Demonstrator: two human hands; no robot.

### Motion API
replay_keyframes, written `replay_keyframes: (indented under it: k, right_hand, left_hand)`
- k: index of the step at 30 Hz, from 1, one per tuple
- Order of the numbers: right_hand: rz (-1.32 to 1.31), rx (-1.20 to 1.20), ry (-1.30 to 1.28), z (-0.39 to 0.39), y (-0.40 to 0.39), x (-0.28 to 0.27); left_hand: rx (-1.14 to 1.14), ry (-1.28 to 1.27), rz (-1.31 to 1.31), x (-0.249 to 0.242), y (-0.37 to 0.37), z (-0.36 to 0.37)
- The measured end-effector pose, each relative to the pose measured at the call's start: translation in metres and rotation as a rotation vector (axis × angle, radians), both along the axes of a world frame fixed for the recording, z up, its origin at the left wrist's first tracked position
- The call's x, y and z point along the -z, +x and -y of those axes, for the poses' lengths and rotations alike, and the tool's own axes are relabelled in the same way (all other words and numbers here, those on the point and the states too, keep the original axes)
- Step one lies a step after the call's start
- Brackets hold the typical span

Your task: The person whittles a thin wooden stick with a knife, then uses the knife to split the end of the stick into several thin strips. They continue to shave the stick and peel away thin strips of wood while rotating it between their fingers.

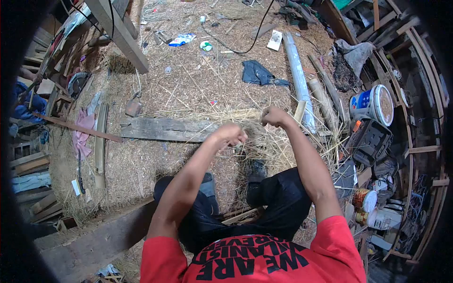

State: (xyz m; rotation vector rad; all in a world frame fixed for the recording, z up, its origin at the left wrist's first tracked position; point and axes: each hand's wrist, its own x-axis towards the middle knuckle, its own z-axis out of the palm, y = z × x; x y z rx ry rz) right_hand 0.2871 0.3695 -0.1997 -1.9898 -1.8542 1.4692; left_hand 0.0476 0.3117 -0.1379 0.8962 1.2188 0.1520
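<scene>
My left hand (230, 135) is closed, its fingers curled in above the end of the grey wooden plank (165, 129). Slightly farther forward, my right hand (275, 116) is held as a fist. A tuft of dry straw (255, 132) spans the gap between both hands, and they seem to grip strands of it; the fingers hide exactly where. More loose straw hangs below, over and beside my dark boot (256, 172). My knees are bent on either side.
Wood chips and straw cover the floor. To the right are a pale post (298, 80), a white bucket (373, 104), a black tool case (370, 141) and paint cans (365, 200). A dark cloth (262, 73) lies ahead. A thick beam (99, 240) is at lower left.
</scene>
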Motion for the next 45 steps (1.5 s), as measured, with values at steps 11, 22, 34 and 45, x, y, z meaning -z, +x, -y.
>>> replay_keyframes:
  k: [11, 22, 34, 45]
  right_hand:
    - [-0.131, 0.244, 0.157, 0.009, 0.026, -0.04]
    - [-0.642, 0.62, 0.549, 0.079, -0.073, -0.164]
    - [-0.864, 0.888, 0.619, 0.027, -0.047, -0.148]
    - [-0.428, 0.424, 1.027, 0.053, -0.064, -0.156]
  left_hand:
    - [-0.437, 0.516, 0.267, -0.09, -0.062, 0.014]
    - [-0.379, 0.696, 0.345, -0.1, -0.018, 0.023]
    - [-0.119, 0.28, 0.554, -0.103, -0.023, 0.07]
    - [-0.386, 0.063, 0.92, -0.121, -0.021, 0.067]
